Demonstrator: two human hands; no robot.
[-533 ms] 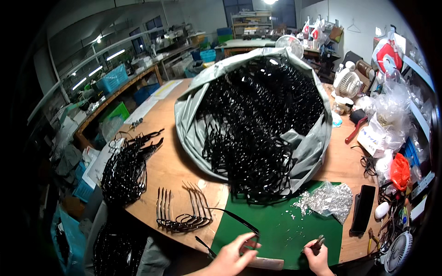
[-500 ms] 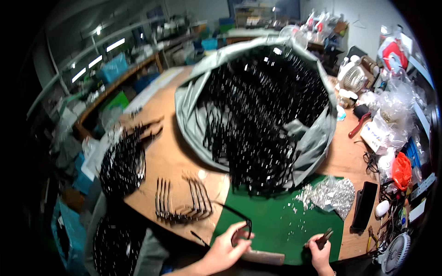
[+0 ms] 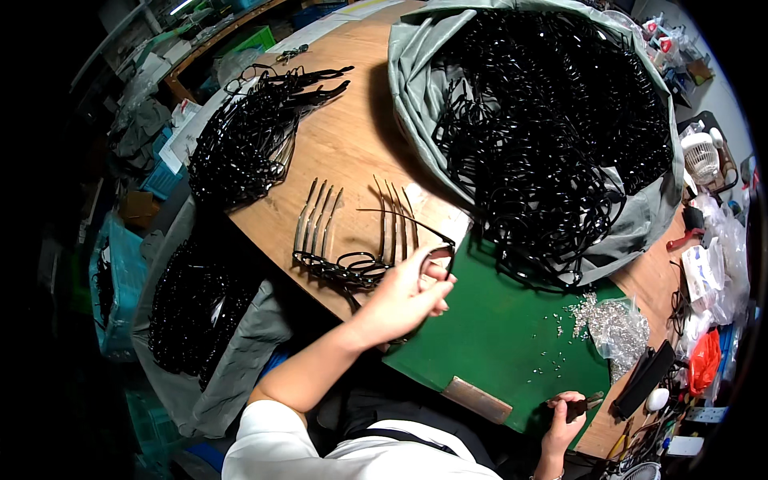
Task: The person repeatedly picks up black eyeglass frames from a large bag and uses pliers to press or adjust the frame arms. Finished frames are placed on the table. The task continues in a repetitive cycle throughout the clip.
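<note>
A: What has just changed at your left hand (image 3: 404,300)?
B: It is nearer the row of spectacle frames (image 3: 328,270), left of centre — fingers narrow around one black frame (image 3: 442,238) at the row's right end.
A: Your right hand (image 3: 564,414)?
B: Lower right, over the green mat (image 3: 472,328), closed round a dark hand tool (image 3: 576,410).
A: Meaning?
B: Judged: your work now centres on the row — tool apparently idle.

view: head fisheye | from: head height | facing: down, slightly forward | range: near, table (image 3: 362,128) spanning the middle
</note>
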